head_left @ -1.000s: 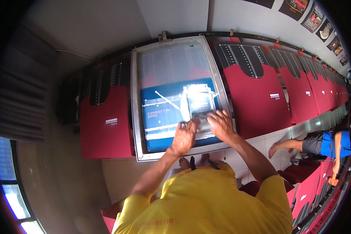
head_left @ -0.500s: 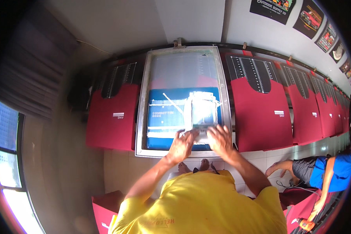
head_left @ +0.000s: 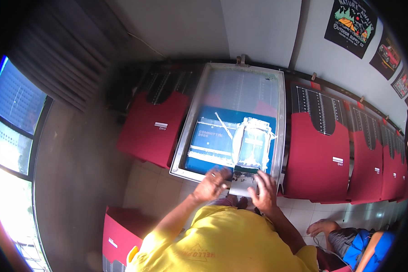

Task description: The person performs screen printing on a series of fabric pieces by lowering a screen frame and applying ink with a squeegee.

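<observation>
The metal-framed printing screen (head_left: 280,118) has a blue lower area, with white ink (head_left: 209,156) streaked over it and piled around one printed block. At the near rim is a squeegee (head_left: 243,185), a pale grey plate with a dark green blade edge, tilted toward me. My left hand (head_left: 209,186) is closed at the squeegee's left side, its fingertips slightly blurred. Beside the right edge, my right hand (head_left: 264,192) has its fingers stretched and thumb apart, close to or touching the plate. Part of the screen's near rim is hidden by my hands and the squeegee.
Maroon fabric panels with white prints lie on black boards to the left (head_left: 152,124) and right (head_left: 319,156). Another maroon panel (head_left: 122,235) is at the lower left. A person in blue (head_left: 362,249) sits at the lower right. A window (head_left: 16,122) stands at far left.
The squeegee has come toward me, from the screen's lower blue area to the near rim, and tilted. My right fingers have straightened. The whole view has shifted and turned.
</observation>
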